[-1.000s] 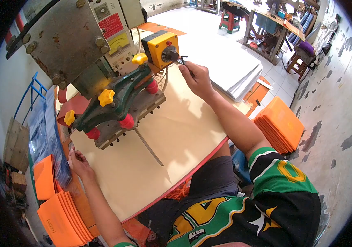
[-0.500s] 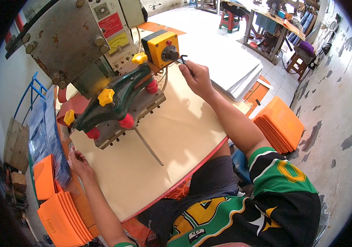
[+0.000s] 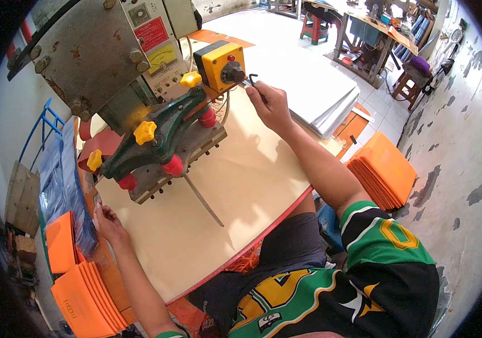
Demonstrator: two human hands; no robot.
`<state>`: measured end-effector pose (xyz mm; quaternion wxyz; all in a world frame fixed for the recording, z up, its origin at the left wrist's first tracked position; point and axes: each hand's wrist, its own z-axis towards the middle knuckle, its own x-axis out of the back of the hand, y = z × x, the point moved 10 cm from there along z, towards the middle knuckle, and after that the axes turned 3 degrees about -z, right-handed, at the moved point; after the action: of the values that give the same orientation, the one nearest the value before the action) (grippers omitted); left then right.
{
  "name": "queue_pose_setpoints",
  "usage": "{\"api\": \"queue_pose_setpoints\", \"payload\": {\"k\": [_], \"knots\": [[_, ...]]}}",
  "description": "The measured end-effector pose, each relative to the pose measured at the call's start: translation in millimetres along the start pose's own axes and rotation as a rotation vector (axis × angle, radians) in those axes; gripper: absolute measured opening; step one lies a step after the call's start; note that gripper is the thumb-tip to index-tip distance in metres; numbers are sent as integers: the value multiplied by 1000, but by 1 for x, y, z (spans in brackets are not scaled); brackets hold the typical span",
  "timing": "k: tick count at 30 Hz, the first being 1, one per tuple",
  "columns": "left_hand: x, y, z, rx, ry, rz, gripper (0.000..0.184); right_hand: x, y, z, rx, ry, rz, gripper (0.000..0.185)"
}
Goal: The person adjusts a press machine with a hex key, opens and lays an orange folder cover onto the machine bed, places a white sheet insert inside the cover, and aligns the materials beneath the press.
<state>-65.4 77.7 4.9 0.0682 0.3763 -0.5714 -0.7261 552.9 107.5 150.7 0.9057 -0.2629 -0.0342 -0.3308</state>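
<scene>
My right hand (image 3: 270, 107) is closed around a bent black rod (image 3: 253, 78), whose hooked end shows above the fingers, beside the yellow control box (image 3: 224, 66) with its black knob. My left hand (image 3: 110, 222) is at the left edge of a large cream sheet (image 3: 252, 186), fingers loosely curled and partly apart, with nothing visible in them. Above the sheet stands a press machine (image 3: 162, 141) with a dark green bracket, yellow star knobs and red spacers over a metal plate. A thin metal strip (image 3: 204, 201) extends from under the plate across the sheet.
Stacked orange folders (image 3: 384, 169) lie at the right, and more orange folders (image 3: 86, 301) at the lower left. A pile of white sheets (image 3: 320, 101) is beyond my right hand. Blue plastic-wrapped material (image 3: 63, 186) is on the left. A red-green stool (image 3: 314, 29) stands behind.
</scene>
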Motion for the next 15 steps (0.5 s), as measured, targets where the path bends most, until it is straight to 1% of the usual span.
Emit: {"api": "queue_pose_setpoints", "payload": {"k": [2, 15], "knots": [[-1, 2, -3, 0, 12, 7, 21, -4, 2, 0, -16, -30, 35, 41], [2, -3, 5, -1, -17, -9, 19, -1, 0, 1, 12, -15, -3, 37]]}}
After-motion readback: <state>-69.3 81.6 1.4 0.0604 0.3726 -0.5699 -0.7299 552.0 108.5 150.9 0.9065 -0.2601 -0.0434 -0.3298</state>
